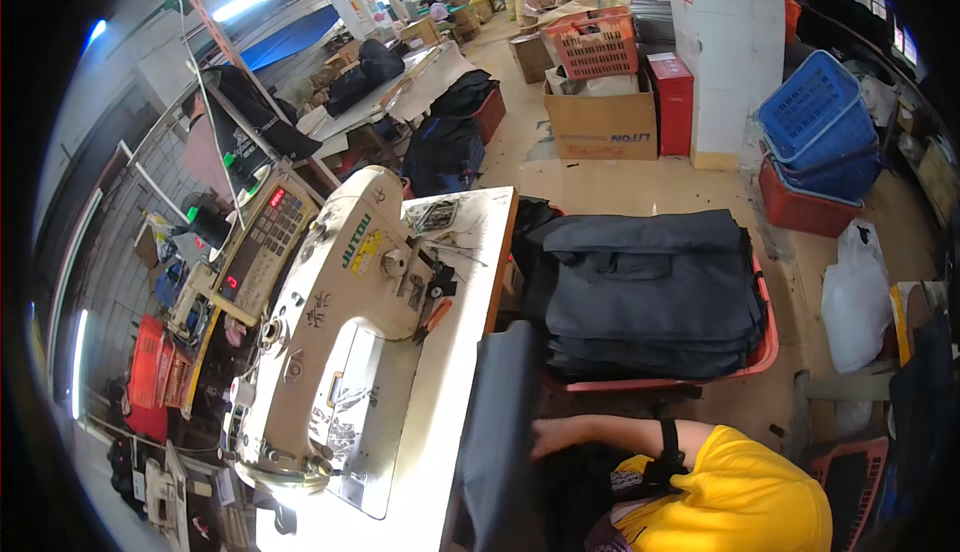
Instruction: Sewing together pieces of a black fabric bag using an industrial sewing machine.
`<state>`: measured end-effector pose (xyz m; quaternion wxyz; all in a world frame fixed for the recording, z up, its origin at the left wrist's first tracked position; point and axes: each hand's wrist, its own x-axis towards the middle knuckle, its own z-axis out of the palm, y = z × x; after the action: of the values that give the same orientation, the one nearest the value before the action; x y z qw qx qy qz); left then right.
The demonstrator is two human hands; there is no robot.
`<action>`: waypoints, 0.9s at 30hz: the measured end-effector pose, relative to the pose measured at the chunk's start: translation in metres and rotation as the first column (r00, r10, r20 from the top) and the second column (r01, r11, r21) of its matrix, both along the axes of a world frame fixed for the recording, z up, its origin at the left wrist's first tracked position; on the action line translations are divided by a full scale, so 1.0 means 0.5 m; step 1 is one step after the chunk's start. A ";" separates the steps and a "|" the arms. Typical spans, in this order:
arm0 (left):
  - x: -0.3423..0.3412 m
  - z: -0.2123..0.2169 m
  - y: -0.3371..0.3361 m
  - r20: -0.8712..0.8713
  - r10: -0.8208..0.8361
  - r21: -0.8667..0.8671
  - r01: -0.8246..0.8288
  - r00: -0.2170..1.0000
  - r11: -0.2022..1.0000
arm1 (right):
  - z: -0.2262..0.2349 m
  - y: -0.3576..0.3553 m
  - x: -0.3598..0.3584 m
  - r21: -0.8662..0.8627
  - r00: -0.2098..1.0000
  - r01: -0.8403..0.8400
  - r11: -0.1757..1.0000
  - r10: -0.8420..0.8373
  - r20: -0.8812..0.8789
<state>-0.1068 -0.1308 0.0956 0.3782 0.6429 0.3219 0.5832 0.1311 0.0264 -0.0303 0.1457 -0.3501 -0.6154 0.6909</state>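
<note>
My right hand [548,438] reaches leftward from a yellow sleeve, up against a dark grey fabric piece [497,422]. Its fingers are hidden by the cloth, so their grip does not show. That fabric stands partly upright along the front edge of the sewing table and droops downward. Below the hand lies more black cloth [575,492]. Left of the fabric is a cream industrial sewing machine [320,302], its lamp lighting the white tabletop [425,432]. My left hand is out of sight.
Folded dark fabric pieces [650,287] fill a red-orange basket [768,337] beside the table. Orange-handled snips [434,318] and a small parts tray [437,215] lie on the tabletop. Stacked blue baskets [815,112], a cardboard box [600,124] and a white plastic bag [855,297] stand farther off.
</note>
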 end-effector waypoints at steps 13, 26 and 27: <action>-0.157 0.025 -0.079 -0.276 0.685 0.284 -0.623 0.674 0.728 | 0.127 -0.119 -0.019 0.844 0.955 0.228 0.486 -0.282 -0.095; -0.204 0.078 -0.323 -0.484 0.868 0.208 -0.948 0.113 0.240 | 0.313 -0.064 -0.106 0.876 0.922 0.379 0.297 -0.038 -0.386; -0.217 0.095 -0.348 -0.583 0.753 -0.051 -0.939 0.305 0.341 | 0.317 -0.064 -0.128 0.874 0.923 0.350 0.337 0.035 -0.383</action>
<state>-0.2152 -0.3046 0.1432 0.0312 0.3945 0.8030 0.4457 0.0673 -0.0054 0.1280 0.4875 -0.1407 -0.8251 0.2486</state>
